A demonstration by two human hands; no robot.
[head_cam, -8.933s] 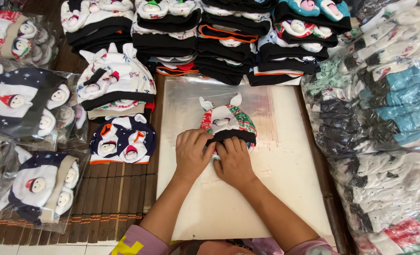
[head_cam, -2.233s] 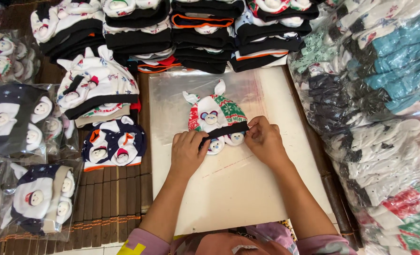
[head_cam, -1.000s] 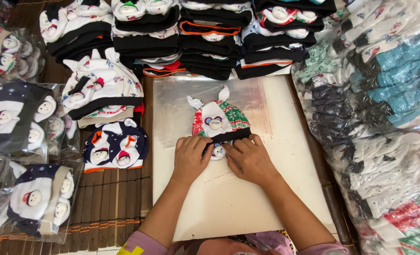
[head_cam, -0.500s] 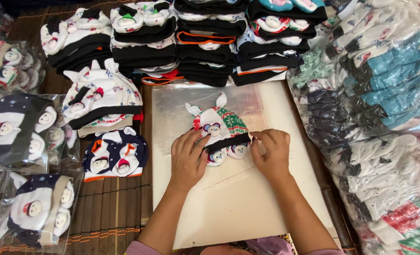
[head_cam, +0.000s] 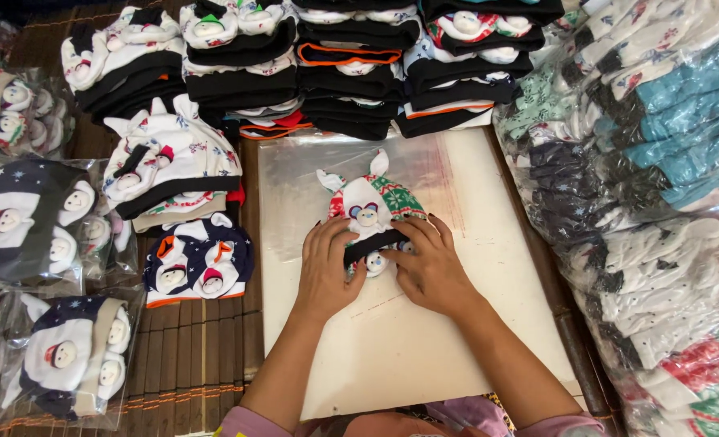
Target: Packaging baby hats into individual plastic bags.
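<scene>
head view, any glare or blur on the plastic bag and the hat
Head view: soft white glare on the clear plastic bag; the hat is sharp, as are the left hand and right hand; lighting even, shadows faint.

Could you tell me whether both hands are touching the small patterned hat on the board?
Touching: the head view shows the left hand and right hand pressing on the hat's black band.

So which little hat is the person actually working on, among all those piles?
Find the pale board in the middle, with a clear plastic bag lying on its upper part. On that bag lies one small hat, under the left hand and right hand. It alone has a red-and-green patterned crown, two white ears and a black band.
</scene>
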